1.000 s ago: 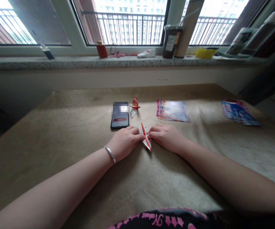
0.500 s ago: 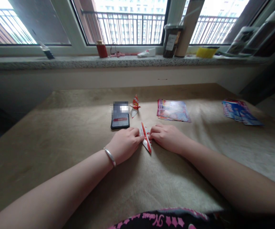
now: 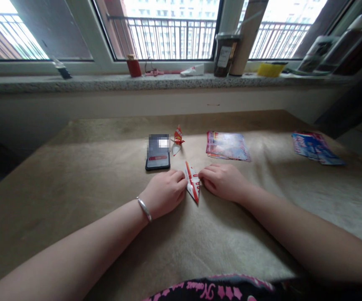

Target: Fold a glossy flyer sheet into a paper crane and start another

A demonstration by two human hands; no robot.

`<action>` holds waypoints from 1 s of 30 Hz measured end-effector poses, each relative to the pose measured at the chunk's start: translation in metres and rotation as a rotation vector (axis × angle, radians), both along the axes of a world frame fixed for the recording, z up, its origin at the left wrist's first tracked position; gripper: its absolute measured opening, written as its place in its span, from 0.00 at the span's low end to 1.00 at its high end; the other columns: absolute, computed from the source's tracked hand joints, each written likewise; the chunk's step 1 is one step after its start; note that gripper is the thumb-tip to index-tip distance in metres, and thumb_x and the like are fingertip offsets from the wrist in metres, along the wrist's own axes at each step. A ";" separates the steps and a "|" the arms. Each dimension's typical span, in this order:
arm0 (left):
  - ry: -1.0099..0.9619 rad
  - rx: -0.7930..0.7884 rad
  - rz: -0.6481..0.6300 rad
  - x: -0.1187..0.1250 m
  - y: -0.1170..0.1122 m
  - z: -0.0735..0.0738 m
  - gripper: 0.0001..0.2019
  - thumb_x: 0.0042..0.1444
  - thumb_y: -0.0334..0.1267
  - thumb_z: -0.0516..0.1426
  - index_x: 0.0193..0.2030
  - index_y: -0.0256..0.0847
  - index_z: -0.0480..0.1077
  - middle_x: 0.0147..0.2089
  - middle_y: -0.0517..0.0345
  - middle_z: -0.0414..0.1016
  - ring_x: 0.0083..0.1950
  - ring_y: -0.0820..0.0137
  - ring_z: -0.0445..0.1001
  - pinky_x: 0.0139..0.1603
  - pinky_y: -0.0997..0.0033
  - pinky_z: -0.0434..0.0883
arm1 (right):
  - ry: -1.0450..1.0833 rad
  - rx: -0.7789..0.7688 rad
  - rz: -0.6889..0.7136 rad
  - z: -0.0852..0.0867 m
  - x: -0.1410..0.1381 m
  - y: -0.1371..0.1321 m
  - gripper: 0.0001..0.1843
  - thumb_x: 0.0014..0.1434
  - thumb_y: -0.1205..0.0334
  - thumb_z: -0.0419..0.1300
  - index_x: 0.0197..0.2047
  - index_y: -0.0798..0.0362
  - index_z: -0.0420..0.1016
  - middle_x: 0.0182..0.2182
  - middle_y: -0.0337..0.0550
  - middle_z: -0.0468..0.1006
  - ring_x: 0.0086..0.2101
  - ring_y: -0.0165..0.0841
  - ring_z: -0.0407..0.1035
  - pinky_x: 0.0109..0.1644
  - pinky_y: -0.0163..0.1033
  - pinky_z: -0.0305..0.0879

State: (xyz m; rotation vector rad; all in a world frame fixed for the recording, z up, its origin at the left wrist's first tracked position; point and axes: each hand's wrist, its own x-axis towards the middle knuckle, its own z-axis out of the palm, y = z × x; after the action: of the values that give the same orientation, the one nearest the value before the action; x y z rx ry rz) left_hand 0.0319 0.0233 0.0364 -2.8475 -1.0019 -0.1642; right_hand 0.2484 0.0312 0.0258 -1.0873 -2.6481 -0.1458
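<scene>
Between your left hand (image 3: 164, 190) and right hand (image 3: 223, 180), the folded paper (image 3: 192, 184) points lengthwise toward you, curled fingers (image 3: 179, 175) at both edges, pinch unclear.

A row of windows (image 3: 171, 29) spans the far side, set in pale frames (image 3: 85, 29). Through the glass, a dark metal railing (image 3: 180, 37) runs across, with a many-windowed building (image 3: 155, 10) beyond it, washed out by bright daylight. Below lies a speckled grey stone sill (image 3: 105, 83), and under it a plain, pale wall (image 3: 130, 101) in shadow, with a short dark mark (image 3: 213, 104) on it. The light brown bench (image 3: 99, 142) stands before the wall, a band of light crossing its far part. The far left is too dark to make out.
</scene>
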 end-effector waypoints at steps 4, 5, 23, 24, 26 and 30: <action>-0.016 -0.002 -0.006 0.000 0.000 -0.002 0.10 0.58 0.34 0.48 0.38 0.38 0.70 0.39 0.52 0.70 0.42 0.65 0.69 0.41 0.65 0.71 | 0.038 0.026 0.021 0.000 -0.004 -0.004 0.10 0.59 0.63 0.52 0.39 0.52 0.74 0.36 0.43 0.75 0.33 0.30 0.65 0.34 0.35 0.56; -0.021 0.001 -0.006 0.000 0.000 -0.002 0.10 0.58 0.34 0.48 0.38 0.38 0.70 0.39 0.52 0.70 0.41 0.66 0.69 0.41 0.65 0.71 | 0.040 0.025 0.036 -0.001 -0.004 -0.004 0.10 0.59 0.62 0.52 0.39 0.51 0.75 0.37 0.43 0.75 0.34 0.30 0.65 0.35 0.35 0.56; -0.072 0.064 0.013 -0.001 -0.001 -0.001 0.13 0.60 0.37 0.48 0.36 0.39 0.73 0.32 0.53 0.70 0.34 0.68 0.69 0.33 0.68 0.69 | 0.007 -0.082 -0.120 0.004 -0.003 -0.007 0.14 0.59 0.60 0.51 0.32 0.52 0.77 0.34 0.42 0.76 0.36 0.32 0.67 0.39 0.36 0.60; -0.084 0.071 -0.007 -0.001 0.000 -0.001 0.12 0.60 0.36 0.48 0.36 0.38 0.73 0.32 0.53 0.70 0.34 0.68 0.69 0.33 0.69 0.69 | 0.011 -0.089 -0.132 0.005 -0.004 -0.008 0.15 0.60 0.58 0.50 0.34 0.52 0.77 0.35 0.43 0.76 0.36 0.33 0.67 0.39 0.37 0.60; -0.119 0.082 -0.060 -0.001 0.000 -0.003 0.12 0.59 0.36 0.48 0.38 0.38 0.73 0.33 0.53 0.71 0.34 0.68 0.69 0.34 0.68 0.70 | 0.011 -0.096 -0.142 0.005 -0.006 -0.010 0.17 0.61 0.54 0.49 0.37 0.53 0.76 0.36 0.43 0.76 0.37 0.34 0.67 0.40 0.38 0.61; -0.192 0.060 -0.176 0.001 0.000 -0.006 0.12 0.59 0.34 0.48 0.43 0.38 0.71 0.36 0.52 0.72 0.42 0.67 0.70 0.42 0.64 0.71 | 0.020 -0.068 -0.141 0.003 -0.009 -0.012 0.19 0.59 0.52 0.51 0.45 0.54 0.74 0.42 0.46 0.75 0.40 0.37 0.66 0.44 0.41 0.62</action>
State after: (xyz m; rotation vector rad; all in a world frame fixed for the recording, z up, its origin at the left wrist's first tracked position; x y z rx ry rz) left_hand 0.0333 0.0231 0.0308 -2.9040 -0.7599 -0.4829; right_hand 0.2394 0.0196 0.0288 -1.2908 -2.5759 -0.0729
